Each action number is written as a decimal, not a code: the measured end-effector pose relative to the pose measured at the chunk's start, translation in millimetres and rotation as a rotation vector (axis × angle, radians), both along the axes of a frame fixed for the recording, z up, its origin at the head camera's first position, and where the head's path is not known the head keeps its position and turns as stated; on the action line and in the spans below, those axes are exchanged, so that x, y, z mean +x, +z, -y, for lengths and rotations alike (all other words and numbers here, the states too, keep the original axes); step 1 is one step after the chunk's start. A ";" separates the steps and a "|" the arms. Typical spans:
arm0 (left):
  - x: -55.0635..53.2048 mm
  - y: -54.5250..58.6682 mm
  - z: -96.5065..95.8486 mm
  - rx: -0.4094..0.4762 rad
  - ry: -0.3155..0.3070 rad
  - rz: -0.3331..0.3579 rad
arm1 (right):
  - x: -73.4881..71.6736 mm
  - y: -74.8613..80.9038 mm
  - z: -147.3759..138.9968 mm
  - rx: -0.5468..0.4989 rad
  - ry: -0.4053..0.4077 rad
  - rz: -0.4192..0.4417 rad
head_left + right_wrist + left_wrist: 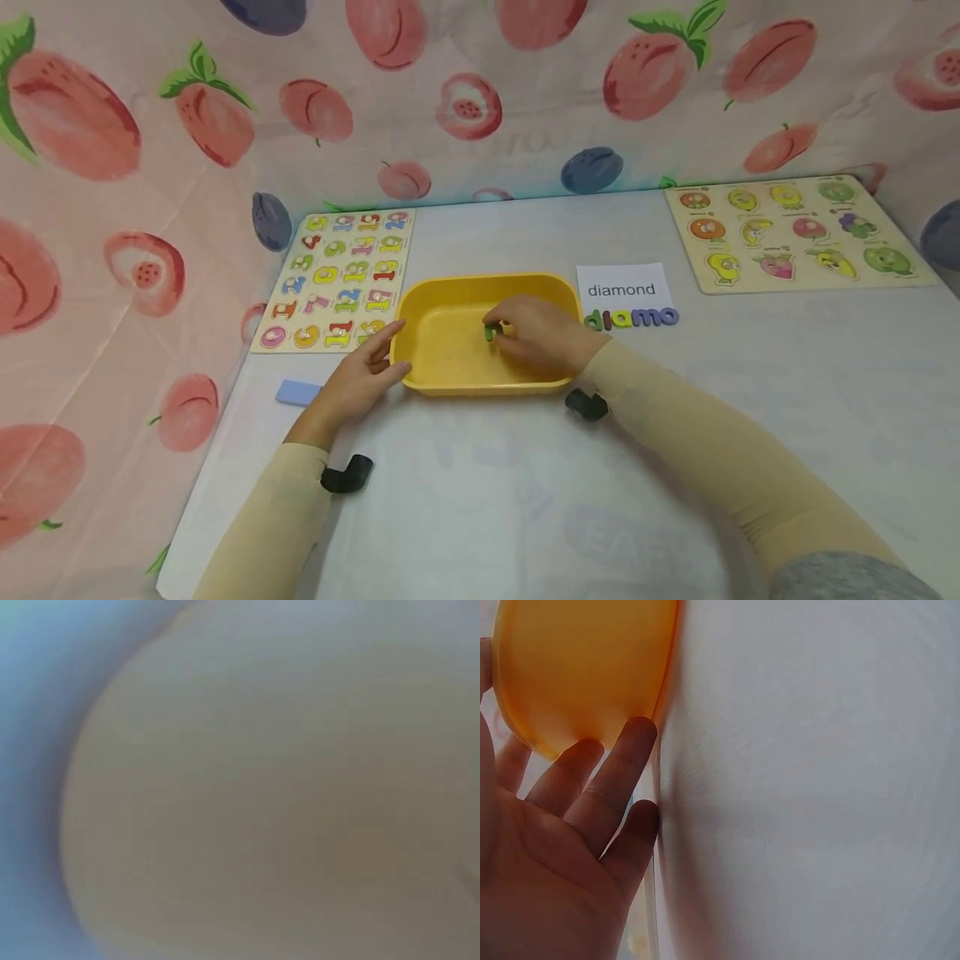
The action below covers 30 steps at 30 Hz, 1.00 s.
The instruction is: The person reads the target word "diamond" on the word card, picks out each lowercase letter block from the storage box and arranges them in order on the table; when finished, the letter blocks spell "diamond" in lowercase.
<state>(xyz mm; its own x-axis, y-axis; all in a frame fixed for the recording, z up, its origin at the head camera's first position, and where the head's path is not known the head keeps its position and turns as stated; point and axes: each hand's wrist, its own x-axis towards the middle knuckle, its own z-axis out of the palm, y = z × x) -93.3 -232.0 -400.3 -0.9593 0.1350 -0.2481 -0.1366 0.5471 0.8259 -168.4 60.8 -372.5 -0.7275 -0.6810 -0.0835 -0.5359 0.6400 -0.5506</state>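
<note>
A yellow plastic tray (450,385) sits mid-table in the head view. At its left end is my left hand (362,379), thumb and fingers spread along the rim and outer wall. In the left wrist view that hand (562,817) has its nearly straight fingers against the tray's side (592,675). My right hand (536,333) reaches into the tray and pinches a small green letter (490,332), partly hidden by the fingers. The right wrist view shows only a blurred pale surface.
Right of the tray lies a white card (622,282) reading "diamond", with colored letters (643,317) spelling "diamo" along its lower edge. A number puzzle board (337,279) lies left, a fruit puzzle board (798,233) back right. A blue block (296,392) lies near my left hand.
</note>
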 end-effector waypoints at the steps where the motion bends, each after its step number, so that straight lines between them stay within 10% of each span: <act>1: 0.0 -0.2 0.1 0.001 0.000 -0.002 | 0.5 2.9 -1.9 -0.001 -0.004 0.001; 30: 0.4 -1.5 0.2 -0.035 0.004 0.007 | 4.5 37.1 -125.7 0.029 -0.273 -0.183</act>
<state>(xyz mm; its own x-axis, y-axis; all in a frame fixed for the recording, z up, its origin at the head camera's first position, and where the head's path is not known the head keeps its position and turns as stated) -93.0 -232.2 -401.7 -0.9581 0.1224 -0.2590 -0.1442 0.5750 0.8053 -163.9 186.5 -335.4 -0.8877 -0.4578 0.0494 -0.4307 0.7876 -0.4406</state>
